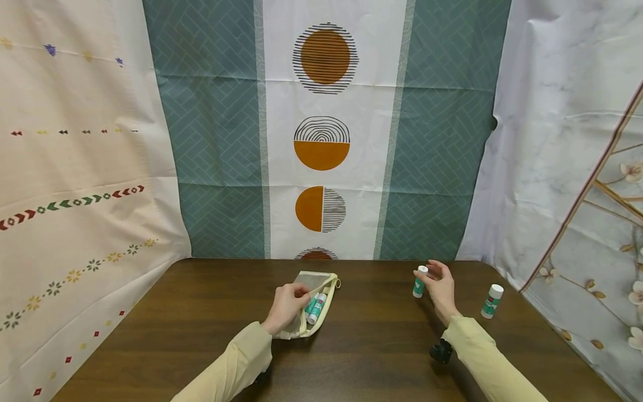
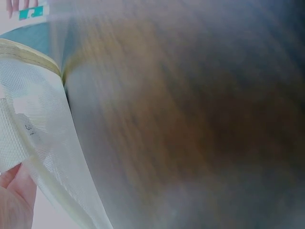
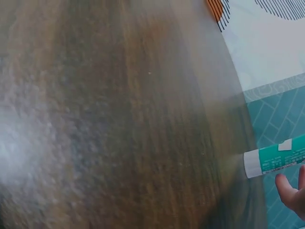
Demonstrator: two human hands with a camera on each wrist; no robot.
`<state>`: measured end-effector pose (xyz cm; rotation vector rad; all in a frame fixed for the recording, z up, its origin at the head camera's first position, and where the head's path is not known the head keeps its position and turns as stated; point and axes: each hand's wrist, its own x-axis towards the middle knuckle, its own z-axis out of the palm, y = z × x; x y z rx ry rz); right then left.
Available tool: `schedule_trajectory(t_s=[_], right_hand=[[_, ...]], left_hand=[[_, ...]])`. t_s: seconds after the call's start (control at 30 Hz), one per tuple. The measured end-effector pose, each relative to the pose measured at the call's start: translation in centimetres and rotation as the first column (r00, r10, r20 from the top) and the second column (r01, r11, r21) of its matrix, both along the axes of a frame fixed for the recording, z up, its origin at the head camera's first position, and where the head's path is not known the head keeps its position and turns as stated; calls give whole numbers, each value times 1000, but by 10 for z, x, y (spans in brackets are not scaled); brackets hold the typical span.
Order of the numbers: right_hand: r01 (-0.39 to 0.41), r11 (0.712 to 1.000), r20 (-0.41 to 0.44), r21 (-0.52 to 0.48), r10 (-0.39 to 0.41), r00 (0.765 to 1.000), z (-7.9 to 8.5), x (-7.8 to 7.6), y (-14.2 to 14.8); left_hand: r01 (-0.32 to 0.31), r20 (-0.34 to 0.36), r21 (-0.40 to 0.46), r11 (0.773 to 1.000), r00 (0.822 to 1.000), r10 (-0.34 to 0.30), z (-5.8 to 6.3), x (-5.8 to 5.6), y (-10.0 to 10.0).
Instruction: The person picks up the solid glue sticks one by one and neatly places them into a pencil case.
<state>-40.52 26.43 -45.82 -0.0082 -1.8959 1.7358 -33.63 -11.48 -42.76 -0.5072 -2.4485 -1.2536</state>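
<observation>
My left hand (image 1: 288, 306) pinches the upper edge of a cream mesh zip pouch (image 1: 326, 310). The pouch lies with its mouth parted, and green-and-white glue sticks (image 1: 318, 308) show inside. In the left wrist view, the fingertips (image 2: 25, 183) grip its pale trim. Over to the right, my right hand (image 1: 442, 287) is at a glue stick (image 1: 418, 288) that stands upright. The thumb crosses in front below the white cap, while the other fingers stay spread beside it. The right wrist view shows this glue stick (image 3: 281, 155) with fingertips (image 3: 286, 191) just apart from it.
Another glue stick (image 1: 492, 301) stands upright to the right of my right hand. The dark wooden table (image 1: 372, 340) runs back to a patterned curtain (image 1: 331, 111). Cloths hang at both sides. A black wrist device (image 1: 441, 352) sits under the right sleeve.
</observation>
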Motion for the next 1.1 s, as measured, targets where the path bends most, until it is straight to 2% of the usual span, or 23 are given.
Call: schedule_trajectory(t_s=[0.17,0.3,0.53,0.63,0.77,0.9,1.0,1.1], right_hand=[[23,999,51,-26,-22,998,-10,-8,1],[26,999,76,-46,-22,997,-9,-5,-1],[2,999,74,-48,1,997,15,22,-16],[4,999,77,-31,-1,997,23,28,-21],[32,999,71,-44,-29,997,9,12,-14],[38,997,71,-61,-34,997,10,14,-15],[9,998,65,-70,-4,998,21,26,-20],[1,996,33,-90,2,999,9,16,-15]], left_hand=[[22,-31,21,1000,999,-21,0,2,-1],[49,-86,27,998,995,-46,0,4,-2],[-11,2,8,1000,1000,11,-1,0,-3],[-12,12,6,1000,1000,11,-1,0,-3],[-12,9,10,1000,1000,11,1,0,-2],[-12,5,5,1000,1000,12,3,0,-1],[-13,11,2,1000,1000,13,3,2,0],[-13,11,2,1000,1000,13,2,2,-1]])
